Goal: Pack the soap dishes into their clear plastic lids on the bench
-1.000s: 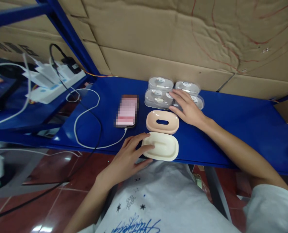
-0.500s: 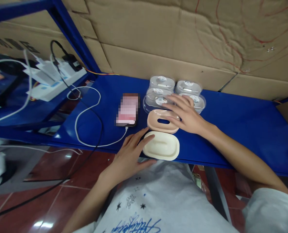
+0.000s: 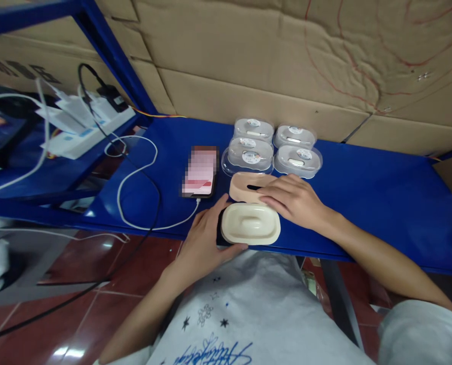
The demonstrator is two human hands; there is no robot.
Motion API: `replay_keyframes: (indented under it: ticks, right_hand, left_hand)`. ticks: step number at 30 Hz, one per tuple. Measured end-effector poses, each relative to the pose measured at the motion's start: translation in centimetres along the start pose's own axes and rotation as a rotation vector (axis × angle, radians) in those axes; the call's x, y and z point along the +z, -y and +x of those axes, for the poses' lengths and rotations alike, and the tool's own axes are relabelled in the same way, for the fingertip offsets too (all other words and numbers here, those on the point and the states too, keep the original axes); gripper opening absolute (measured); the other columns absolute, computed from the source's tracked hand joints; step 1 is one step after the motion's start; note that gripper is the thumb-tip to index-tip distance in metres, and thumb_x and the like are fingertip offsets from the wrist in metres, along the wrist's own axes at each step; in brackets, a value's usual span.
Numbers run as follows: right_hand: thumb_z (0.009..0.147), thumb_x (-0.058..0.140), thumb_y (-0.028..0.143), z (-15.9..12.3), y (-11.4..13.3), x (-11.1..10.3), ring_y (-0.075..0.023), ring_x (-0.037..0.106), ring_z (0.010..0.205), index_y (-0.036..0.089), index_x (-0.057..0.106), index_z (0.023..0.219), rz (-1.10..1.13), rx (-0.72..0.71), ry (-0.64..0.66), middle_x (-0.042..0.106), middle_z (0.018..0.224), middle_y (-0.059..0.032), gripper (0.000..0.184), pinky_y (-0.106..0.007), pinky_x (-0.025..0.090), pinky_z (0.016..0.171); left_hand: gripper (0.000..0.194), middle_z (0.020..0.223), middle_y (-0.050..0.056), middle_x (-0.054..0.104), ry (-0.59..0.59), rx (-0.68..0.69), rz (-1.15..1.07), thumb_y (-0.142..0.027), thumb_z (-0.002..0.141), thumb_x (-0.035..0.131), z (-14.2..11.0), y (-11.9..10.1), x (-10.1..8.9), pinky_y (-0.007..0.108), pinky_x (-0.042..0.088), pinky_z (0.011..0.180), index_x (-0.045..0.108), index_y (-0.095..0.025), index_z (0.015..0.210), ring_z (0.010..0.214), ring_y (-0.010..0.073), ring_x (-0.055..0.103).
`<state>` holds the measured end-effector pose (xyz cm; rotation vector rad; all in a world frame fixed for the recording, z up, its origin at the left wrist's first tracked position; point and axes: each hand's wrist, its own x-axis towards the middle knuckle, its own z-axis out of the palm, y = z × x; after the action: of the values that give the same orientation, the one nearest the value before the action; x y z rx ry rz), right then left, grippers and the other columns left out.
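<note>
A cream oval dish (image 3: 251, 234) with a raised oval in its middle sits at the near edge of the blue table. Curved around its left end is my left hand (image 3: 203, 241), fingers and thumb apart, the thumb by the near rim. Just behind stands a peach oval dish (image 3: 243, 188) with a slot in its bottom. My right hand (image 3: 296, 197) has its fingers bent together over the peach dish's right part and near wall, hiding them. Its thumb lies close to the cream dish's far rim; whether they touch I cannot tell.
Several clear plastic cases (image 3: 298, 161) with round labels stand behind the dishes. A phone (image 3: 200, 172) on a white cable (image 3: 121, 197) lies to the left, near a white power strip (image 3: 84, 134). Cardboard (image 3: 226, 66) walls off the back.
My right hand has come down and nearer, from above the cases onto the peach dish, with its fingers drawn together. My left index finger has left the cream dish's inside; that dish shifted slightly away.
</note>
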<state>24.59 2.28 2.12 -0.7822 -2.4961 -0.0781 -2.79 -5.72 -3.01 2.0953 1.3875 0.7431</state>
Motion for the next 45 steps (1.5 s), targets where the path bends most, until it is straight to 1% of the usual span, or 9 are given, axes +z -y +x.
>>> replay_keyframes:
  ticks: [3,8,15,19,24,27,31,40,45]
  right_hand:
    - [0.108,0.061,0.026,-0.1,0.9,-1.0,-0.0222,0.076,0.097,0.016,0.076,0.114,0.074,-0.011,-0.024,0.082,0.112,-0.0078,0.018,-0.037,0.051,0.081]
    - [0.106,0.065,0.023,-1.2,2.2,-1.5,-0.0217,0.075,0.095,0.017,0.073,0.119,0.175,-0.030,-0.031,0.081,0.109,-0.0074,0.016,-0.037,0.052,0.079]
    - [0.106,0.064,0.021,-2.0,2.8,-0.8,-0.0228,0.075,0.104,0.015,0.070,0.123,0.248,-0.097,0.017,0.081,0.112,-0.0087,0.019,-0.040,0.055,0.088]
    - [0.108,0.060,0.023,-1.8,3.0,-0.5,-0.0225,0.076,0.104,0.016,0.071,0.121,0.252,-0.073,0.026,0.082,0.110,-0.0087,0.019,-0.039,0.057,0.087]
    - [0.108,0.060,0.024,-1.5,3.3,-0.3,-0.0221,0.076,0.106,0.014,0.073,0.120,0.221,-0.095,0.041,0.082,0.110,-0.0091,0.020,-0.039,0.059,0.091]
    - [0.108,0.060,0.024,-1.4,3.5,-0.1,-0.0223,0.076,0.103,0.012,0.073,0.117,0.170,-0.115,0.028,0.082,0.108,-0.0096,0.020,-0.039,0.061,0.092]
    - [0.109,0.059,0.024,-1.5,3.5,0.3,-0.0219,0.076,0.105,0.014,0.073,0.118,0.144,-0.147,-0.004,0.082,0.109,-0.0089,0.020,-0.040,0.061,0.093]
    - [0.106,0.064,0.045,-2.1,2.0,1.3,-0.0277,0.068,0.124,0.016,0.065,0.137,0.103,-0.171,0.058,0.076,0.130,-0.0136,0.043,-0.048,0.051,0.106]
    - [0.108,0.060,0.037,-2.0,2.1,1.2,-0.0266,0.068,0.126,0.014,0.059,0.145,0.111,-0.179,0.060,0.075,0.134,-0.0156,0.043,-0.047,0.051,0.107]
  left_hand:
    - [0.131,0.156,0.016,0.058,-0.021,-0.056,-0.079,-0.057,0.083,0.085,0.3,-0.4,0.4,0.062,0.038,0.119,-0.008,-0.033,0.172,0.143,0.0415,0.055]
    - [0.133,0.156,0.018,0.055,-0.072,-0.101,-0.204,-0.055,0.082,0.086,0.8,-0.7,0.7,0.063,0.037,0.118,-0.011,-0.034,0.171,0.142,0.0421,0.053]
    - [0.131,0.158,0.017,0.049,-0.128,-0.068,-0.353,-0.049,0.077,0.092,1.3,0.4,1.0,0.062,0.041,0.118,0.004,-0.038,0.173,0.138,0.0392,0.057]
    - [0.115,0.165,0.014,0.043,-0.147,-0.102,-0.429,-0.044,0.074,0.095,1.3,0.5,0.9,0.060,0.040,0.122,0.029,-0.038,0.169,0.149,0.0404,0.048]
    - [0.108,0.173,0.010,0.038,-0.061,-0.249,-0.899,-0.032,0.071,0.097,1.6,-0.6,0.6,0.049,0.046,0.122,0.041,-0.036,0.164,0.153,0.0367,0.047]
    - [0.102,0.166,0.011,0.051,-0.026,-0.340,-1.189,-0.030,0.072,0.097,1.9,-1.0,0.6,0.044,0.045,0.124,0.047,-0.031,0.161,0.153,0.0344,0.049]
    - [0.072,0.141,0.013,0.073,-0.028,-0.485,-1.412,-0.032,0.088,0.085,2.1,-1.2,0.5,0.046,0.049,0.122,0.056,-0.022,0.153,0.142,0.0332,0.061]
    - [0.042,0.134,0.013,0.075,-0.049,-0.503,-1.516,-0.028,0.094,0.076,2.4,-1.7,0.3,0.044,0.062,0.106,0.068,-0.017,0.134,0.127,0.0311,0.071]
    - [0.038,0.129,0.011,0.077,-0.069,-0.540,-1.537,-0.027,0.094,0.074,2.5,-1.3,0.4,0.037,0.066,0.095,0.068,-0.017,0.129,0.119,0.0273,0.074]
